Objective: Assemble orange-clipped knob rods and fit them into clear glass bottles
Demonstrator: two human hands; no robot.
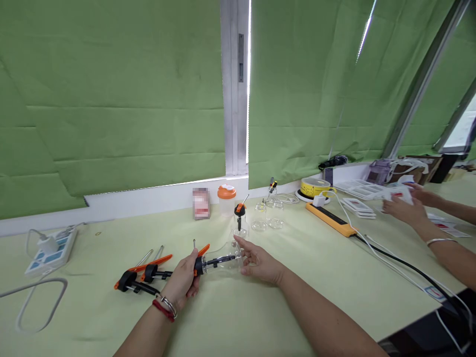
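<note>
A clear glass oil bottle (223,257) lies sideways between my hands, a little above the table. My left hand (182,278) is wrapped round its black and orange pump top (198,266), from which a dark tube runs down inside the glass. My right hand (262,263) grips the bottle's base with curved fingers. To the left of my left hand, two loose pump tops with orange levers (152,264) and metal spouts lie on the table. Just behind the bottle stands another glass bottle with a black and orange top (240,210).
Empty-looking glass bottles (259,223) stand behind my right hand. A cup with an orange lid (226,198) and a blurred box (201,204) are by the wall. A power strip (330,220) with cables lies right; another person's hands (405,210) hold white items there. A white socket block (52,252) lies left.
</note>
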